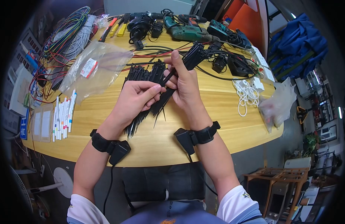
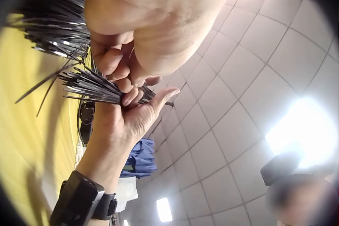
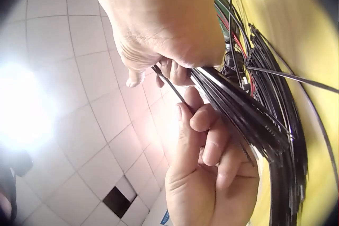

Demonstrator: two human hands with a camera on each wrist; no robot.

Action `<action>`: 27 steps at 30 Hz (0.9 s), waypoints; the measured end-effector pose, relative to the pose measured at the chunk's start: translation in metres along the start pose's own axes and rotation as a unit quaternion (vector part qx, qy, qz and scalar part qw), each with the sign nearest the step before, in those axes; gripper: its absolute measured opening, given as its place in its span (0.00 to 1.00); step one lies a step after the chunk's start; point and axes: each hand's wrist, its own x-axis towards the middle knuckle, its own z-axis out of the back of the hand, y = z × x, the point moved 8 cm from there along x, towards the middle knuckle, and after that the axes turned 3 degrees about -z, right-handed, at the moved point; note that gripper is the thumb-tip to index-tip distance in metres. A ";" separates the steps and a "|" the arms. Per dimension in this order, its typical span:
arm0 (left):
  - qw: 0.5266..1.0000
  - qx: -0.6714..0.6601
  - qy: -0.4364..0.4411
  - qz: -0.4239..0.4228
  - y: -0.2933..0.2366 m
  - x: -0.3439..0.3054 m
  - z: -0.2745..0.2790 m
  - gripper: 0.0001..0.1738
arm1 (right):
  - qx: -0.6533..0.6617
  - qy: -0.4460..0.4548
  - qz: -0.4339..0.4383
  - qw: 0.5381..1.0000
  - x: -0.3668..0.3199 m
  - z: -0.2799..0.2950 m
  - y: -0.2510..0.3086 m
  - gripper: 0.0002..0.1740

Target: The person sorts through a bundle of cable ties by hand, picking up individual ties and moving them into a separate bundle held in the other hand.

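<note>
My right hand [image 1: 186, 87] grips a bundle of black cable ties [image 1: 194, 54] slantwise, its heads up past the thumb and its tails hanging below the palm. From the left, my left hand [image 1: 137, 98] pinches one cable tie [image 3: 171, 88] between thumb and forefinger; in the right wrist view this strip stands apart from the bundle and runs up into the right hand. More black cable ties [image 1: 137, 72] lie in thick bunches on the table, under and behind both hands. In the left wrist view, tails of the held bundle [image 2: 92, 85] fan out beside the fingers.
A clear plastic bag [image 1: 105, 61] and white markers [image 1: 64, 115] lie at the left. Coiled wires [image 1: 69, 33] sit at the back left, a green drill [image 1: 187, 31] and other power tools along the back. White cord [image 1: 247, 95] and a plastic bag [image 1: 279, 102] are at the right.
</note>
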 end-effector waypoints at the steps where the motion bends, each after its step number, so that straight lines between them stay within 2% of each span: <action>1: 1.000 0.001 0.003 0.001 0.001 0.000 0.000 0.12 | 0.006 -0.012 -0.013 1.000 0.001 0.003 -0.001 0.20; 2: 1.000 0.001 0.006 0.003 0.002 0.000 0.000 0.12 | 0.013 -0.025 -0.026 0.999 0.001 0.006 -0.003 0.19; 8: 1.000 -0.009 0.015 0.015 0.004 0.001 -0.003 0.12 | 0.029 0.016 -0.004 0.999 0.008 0.006 -0.004 0.21; 14: 0.999 0.007 0.027 0.022 0.008 0.001 -0.002 0.12 | 0.087 0.059 -0.018 0.994 0.011 0.007 -0.006 0.24; 17: 1.000 -0.008 0.022 0.007 0.006 0.001 -0.003 0.13 | 0.107 0.047 0.008 0.993 0.014 0.008 -0.005 0.25; 18: 1.000 -0.017 0.018 0.000 0.003 0.002 -0.003 0.13 | 0.121 0.016 0.011 0.992 0.012 0.009 -0.004 0.25; 20: 0.997 -0.071 -0.007 -0.001 0.005 0.004 0.002 0.15 | 0.150 -0.045 0.017 0.988 0.008 0.006 0.000 0.25; 21: 0.995 -0.097 -0.021 -0.002 0.007 0.006 0.006 0.16 | 0.151 -0.027 0.024 0.988 0.009 0.007 0.001 0.24; 24: 0.995 -0.051 -0.080 0.006 0.012 0.008 0.025 0.16 | 0.163 0.026 0.039 0.985 0.011 0.018 0.008 0.21; 27: 0.988 -0.012 -0.151 0.036 0.021 0.008 0.038 0.14 | 0.176 0.035 0.032 0.983 0.014 0.023 0.011 0.20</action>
